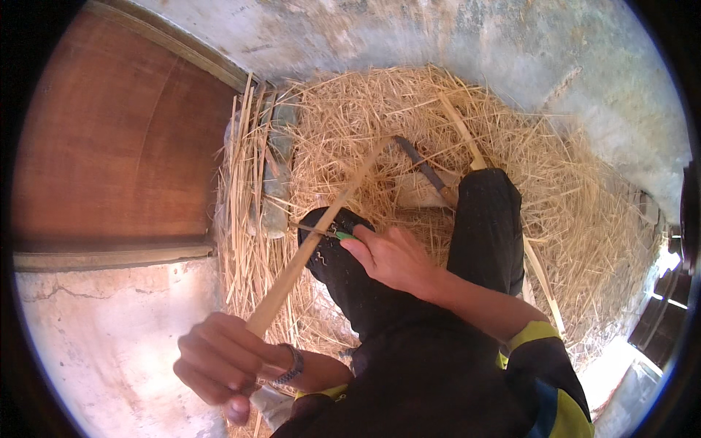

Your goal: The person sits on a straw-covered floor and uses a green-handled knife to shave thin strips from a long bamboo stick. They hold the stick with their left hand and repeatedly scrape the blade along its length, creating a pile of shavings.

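Note:
A long, flat, pale strip, which looks like split bamboo (pixel 292 276), runs slantwise from my left hand (pixel 228 356) up past my bent knee. My left hand is closed around its near end and wears a dark band at the wrist. Over the knee, my right hand (pixel 394 259) grips a small knife (pixel 345 235) with a green handle. Its thin blade points left and crosses the strip, apparently touching it. Small curled shavings (pixel 321 257) cling to the dark trouser leg (pixel 343 281) below the blade.
Beyond my knees lies a dark curved blade tool (pixel 423 164) with a wooden handle. Straw and thin shavings (pixel 577 197) cover the ground. More pale strips (pixel 461 128) lie about. A brown wooden door panel (pixel 124 139) stands left; a stained wall (pixel 482 36) rises behind.

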`<action>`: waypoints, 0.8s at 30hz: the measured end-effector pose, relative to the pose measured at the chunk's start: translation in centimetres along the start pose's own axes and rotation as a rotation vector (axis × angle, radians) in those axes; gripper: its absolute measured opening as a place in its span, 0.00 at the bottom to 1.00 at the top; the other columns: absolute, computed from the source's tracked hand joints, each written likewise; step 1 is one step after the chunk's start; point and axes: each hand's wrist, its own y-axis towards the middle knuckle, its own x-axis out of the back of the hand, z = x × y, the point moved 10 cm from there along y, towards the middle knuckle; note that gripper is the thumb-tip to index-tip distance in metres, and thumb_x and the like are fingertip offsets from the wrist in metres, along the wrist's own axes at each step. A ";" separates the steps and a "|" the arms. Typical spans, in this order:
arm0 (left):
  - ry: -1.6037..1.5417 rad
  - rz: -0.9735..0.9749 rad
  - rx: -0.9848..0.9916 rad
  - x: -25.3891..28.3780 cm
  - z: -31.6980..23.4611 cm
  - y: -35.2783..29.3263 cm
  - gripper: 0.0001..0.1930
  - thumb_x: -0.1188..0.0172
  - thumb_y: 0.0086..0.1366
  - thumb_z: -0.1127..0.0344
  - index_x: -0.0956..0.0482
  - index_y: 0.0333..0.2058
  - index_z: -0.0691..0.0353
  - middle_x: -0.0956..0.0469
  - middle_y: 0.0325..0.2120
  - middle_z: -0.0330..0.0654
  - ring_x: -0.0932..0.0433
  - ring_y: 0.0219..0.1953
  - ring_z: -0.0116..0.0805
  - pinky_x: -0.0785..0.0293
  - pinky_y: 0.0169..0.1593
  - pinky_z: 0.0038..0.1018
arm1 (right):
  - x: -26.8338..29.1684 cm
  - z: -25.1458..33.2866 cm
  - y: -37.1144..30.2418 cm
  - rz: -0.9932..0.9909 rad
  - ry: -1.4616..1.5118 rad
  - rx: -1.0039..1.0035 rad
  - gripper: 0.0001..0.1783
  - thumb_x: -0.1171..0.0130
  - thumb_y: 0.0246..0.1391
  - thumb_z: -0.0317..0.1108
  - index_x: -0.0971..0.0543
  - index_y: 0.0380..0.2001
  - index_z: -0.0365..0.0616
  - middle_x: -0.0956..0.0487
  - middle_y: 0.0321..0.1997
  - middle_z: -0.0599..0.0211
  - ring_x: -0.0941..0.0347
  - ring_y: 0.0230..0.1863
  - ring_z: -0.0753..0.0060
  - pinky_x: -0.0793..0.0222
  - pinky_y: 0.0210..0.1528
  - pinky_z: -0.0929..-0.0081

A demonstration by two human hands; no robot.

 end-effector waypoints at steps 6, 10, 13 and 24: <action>0.057 0.131 0.075 -0.9 0.1 0.1 0.25 0.45 0.53 0.77 0.50 0.07 0.53 0.45 0.01 0.31 0.49 0.01 0.20 0.48 0.06 0.17 | -0.3 -6.1 0.2 -0.073 -0.116 -0.161 0.23 0.58 0.62 0.48 0.26 0.32 0.38 0.25 0.18 0.46 0.27 0.24 0.40 0.30 0.29 0.50; 0.069 0.053 -0.026 -1.1 0.3 0.3 0.26 0.46 0.50 0.76 0.53 0.06 0.51 0.45 0.00 0.28 0.50 0.01 0.17 0.46 0.07 0.15 | -1.2 0.4 -1.2 0.060 0.065 0.029 0.26 0.60 0.63 0.51 0.23 0.32 0.38 0.25 0.20 0.42 0.26 0.25 0.39 0.31 0.30 0.48; 0.050 0.054 -0.010 -1.3 0.6 0.8 0.25 0.46 0.51 0.75 0.51 0.06 0.52 0.45 0.00 0.28 0.50 0.01 0.17 0.46 0.07 0.14 | -0.7 -5.6 0.0 -0.215 -0.058 -0.136 0.21 0.56 0.62 0.47 0.25 0.33 0.38 0.26 0.20 0.42 0.28 0.25 0.38 0.32 0.30 0.49; 0.055 0.033 -0.052 -0.6 0.4 0.1 0.23 0.46 0.51 0.74 0.49 0.06 0.51 0.44 0.00 0.28 0.49 0.01 0.17 0.44 0.07 0.14 | -1.2 -9.2 0.8 -0.045 -0.107 -0.292 0.23 0.58 0.63 0.47 0.24 0.31 0.38 0.25 0.22 0.43 0.27 0.25 0.38 0.30 0.32 0.50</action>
